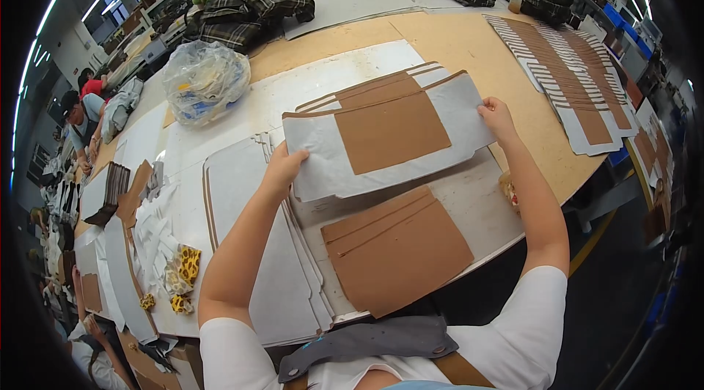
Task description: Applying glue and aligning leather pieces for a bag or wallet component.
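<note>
A white sheet panel (392,130) with a brown rectangle in its middle and a brown strip along its far edge spans the space between my hands. My left hand (284,168) pinches its left end, thumb on top. At the right end, my right hand (497,120) grips the upper corner. More panels of the same kind (350,95) show just behind it, overlapped like a pile; how many is hidden. Nearer to me lies a stack of brown rectangular pieces (400,254). Left of that, partly under my left forearm, are stacked large white sheets (282,280).
At the right, rows of overlapping white-and-brown panels (568,82) cover the table. A clear plastic bag (205,82) and dark plaid cloth (249,16) sit far left. White scraps and yellow-black patterned pieces (183,269) lie at the left. Several people work around.
</note>
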